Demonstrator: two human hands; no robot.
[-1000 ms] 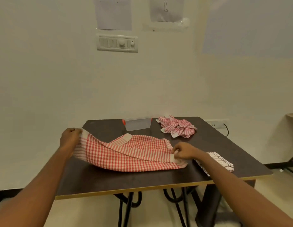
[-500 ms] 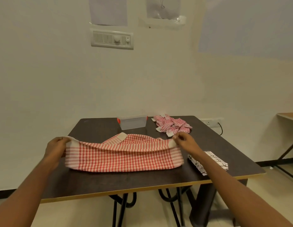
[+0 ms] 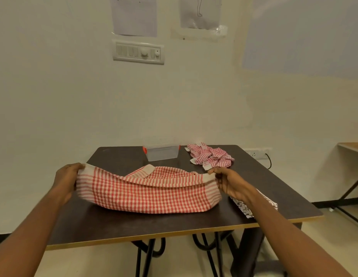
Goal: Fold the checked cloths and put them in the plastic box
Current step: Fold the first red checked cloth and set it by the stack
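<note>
Head view. The left hand [image 3: 67,181] and the right hand [image 3: 229,181] each pinch one end of a red checked cloth [image 3: 148,191], holding its upper edge raised and taut between them while its lower fold sags onto the dark table [image 3: 114,222]. A loose corner of the cloth lies turned over near the middle of the raised edge. The plastic box [image 3: 161,151], clear with red clips, stands at the far edge of the table, well apart from the held cloth; it appears to have nothing in it, though its translucent walls leave this uncertain. A crumpled heap of red cloths [image 3: 211,155] lies just beside the box, to its right.

Risk, as a judgement: the layers are not aligned, so laying the cloth down now would likely trap the turned corner and give a skewed fold; a slip of either pinch would drop the edge.

Hidden or unclear: the fingertips are buried in the fabric. The right forearm covers most of a black-and-white patterned cloth [image 3: 244,208] near the table's right front edge. The table's legs are cut off below.
</note>
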